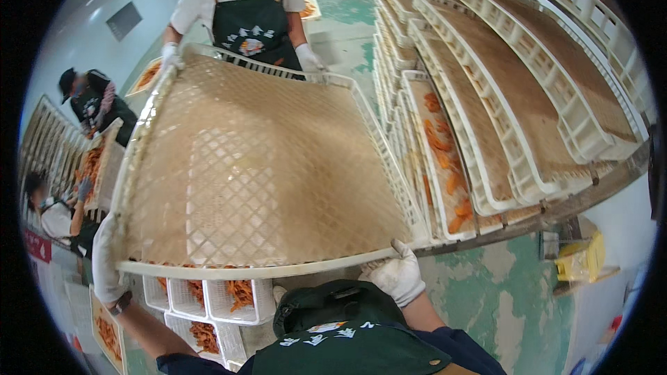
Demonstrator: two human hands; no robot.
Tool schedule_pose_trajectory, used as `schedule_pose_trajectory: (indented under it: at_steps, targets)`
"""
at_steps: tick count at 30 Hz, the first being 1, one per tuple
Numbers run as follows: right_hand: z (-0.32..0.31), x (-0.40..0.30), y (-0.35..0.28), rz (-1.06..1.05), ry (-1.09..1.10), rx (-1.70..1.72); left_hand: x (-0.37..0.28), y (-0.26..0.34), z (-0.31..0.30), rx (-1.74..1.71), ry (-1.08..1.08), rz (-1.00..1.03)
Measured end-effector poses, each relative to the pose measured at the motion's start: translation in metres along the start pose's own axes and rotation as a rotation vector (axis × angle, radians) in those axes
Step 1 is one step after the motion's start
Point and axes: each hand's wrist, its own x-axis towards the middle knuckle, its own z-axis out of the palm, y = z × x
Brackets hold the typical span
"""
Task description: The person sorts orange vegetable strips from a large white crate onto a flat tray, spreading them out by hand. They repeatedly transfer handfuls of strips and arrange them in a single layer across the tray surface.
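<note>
A large rectangular white plastic tray (219, 272) lined with tan mesh (333, 177) spans the space before me. My left hand (107, 260), in a white glove, grips its near left corner. At the near right corner, my gloved right hand (398, 275) holds the rim, thumb on top and fingers underneath. A co-worker in a dark apron (250, 26) faces me with white-gloved hands on the far rim. Bare mesh shows across the tray, and white shapes below show through it.
Stacked mesh-lined trays (484, 99) rise at the right; one holds orange food pieces (440, 138). White plastic baskets (255, 302) with orange-brown strips stand beneath my tray. Two more people work by a rack (52, 130) at the left. A yellow object (581, 260) is at lower right.
</note>
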Motion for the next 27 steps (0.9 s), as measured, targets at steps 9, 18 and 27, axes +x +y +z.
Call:
schedule_pose_trajectory:
  at_steps: [9, 18, 27]
  targets:
    - [0.0, -0.021, -0.017, -0.011, -0.049, -0.021, -0.018, -0.011, 0.044, 0.236, -0.029, -0.243]
    - [0.011, -0.06, -0.081, -0.606, -0.464, -0.143, -0.021, -0.145, 0.173, 0.107, -0.222, -0.366]
    - [-0.049, -0.025, -0.063, 0.491, -0.726, 0.003, -0.044, -0.2, 0.346, -0.07, -0.549, -0.378]
